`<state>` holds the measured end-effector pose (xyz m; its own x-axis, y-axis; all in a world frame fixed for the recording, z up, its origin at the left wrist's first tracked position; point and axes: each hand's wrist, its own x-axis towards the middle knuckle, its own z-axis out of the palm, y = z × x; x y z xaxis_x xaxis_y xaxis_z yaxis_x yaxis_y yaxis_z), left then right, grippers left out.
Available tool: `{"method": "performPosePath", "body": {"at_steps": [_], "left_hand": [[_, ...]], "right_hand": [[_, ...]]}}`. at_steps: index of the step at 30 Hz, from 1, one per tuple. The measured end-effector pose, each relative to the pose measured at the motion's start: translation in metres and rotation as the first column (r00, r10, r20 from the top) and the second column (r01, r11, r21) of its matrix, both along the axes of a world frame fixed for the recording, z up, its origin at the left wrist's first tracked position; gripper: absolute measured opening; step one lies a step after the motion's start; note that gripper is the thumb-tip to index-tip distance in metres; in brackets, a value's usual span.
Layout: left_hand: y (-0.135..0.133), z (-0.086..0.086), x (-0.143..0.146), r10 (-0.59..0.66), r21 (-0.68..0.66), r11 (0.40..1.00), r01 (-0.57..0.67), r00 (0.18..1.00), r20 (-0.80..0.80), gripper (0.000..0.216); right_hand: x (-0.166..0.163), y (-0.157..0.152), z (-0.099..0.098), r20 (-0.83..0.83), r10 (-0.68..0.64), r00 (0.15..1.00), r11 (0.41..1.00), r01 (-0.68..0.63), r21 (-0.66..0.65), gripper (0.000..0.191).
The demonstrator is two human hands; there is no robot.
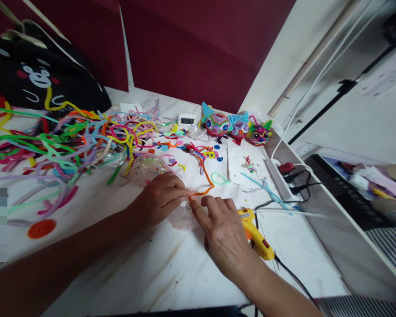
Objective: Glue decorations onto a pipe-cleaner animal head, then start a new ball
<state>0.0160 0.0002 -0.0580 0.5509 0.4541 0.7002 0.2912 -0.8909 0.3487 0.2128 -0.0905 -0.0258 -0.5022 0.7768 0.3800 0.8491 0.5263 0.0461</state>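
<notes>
An orange pipe cleaner bends across the tabletop, one end lying between my two hands. The fingertips of my left hand are closed in a pinch on that end. My right hand has its index finger and thumb at the same spot, touching the pipe cleaner, with the other fingers curled. Beneath both hands lies a clear, rounded plastic piece, partly covered by my fingers. A speckled clear plastic piece sits just beyond my left hand. Close to my right hand rests a yellow glue gun.
A tangled heap of coloured pipe cleaners covers the left side. Decorated animal heads stand at the back beside a small digital clock. A power strip lies along the right ledge, and a black bag stands back left.
</notes>
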Motion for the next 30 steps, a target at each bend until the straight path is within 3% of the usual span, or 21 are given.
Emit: {"method": "performPosePath", "body": {"at_steps": [14, 30], "left_hand": [[-0.001, 0.0, 0.0, -0.01, -0.049, 0.999, 0.009, 1.0, -0.022, 0.02], [0.0, 0.006, 0.001, -0.014, 0.016, 1.0, 0.015, 0.998, -0.063, 0.02]], "right_hand": [[0.001, 0.0, 0.0, 0.01, 0.009, 1.0, 1.0, -0.009, -0.003, 0.044], [0.0, -0.002, 0.003, 0.022, -0.004, 1.0, 1.0, 0.004, 0.003, 0.048]]}}
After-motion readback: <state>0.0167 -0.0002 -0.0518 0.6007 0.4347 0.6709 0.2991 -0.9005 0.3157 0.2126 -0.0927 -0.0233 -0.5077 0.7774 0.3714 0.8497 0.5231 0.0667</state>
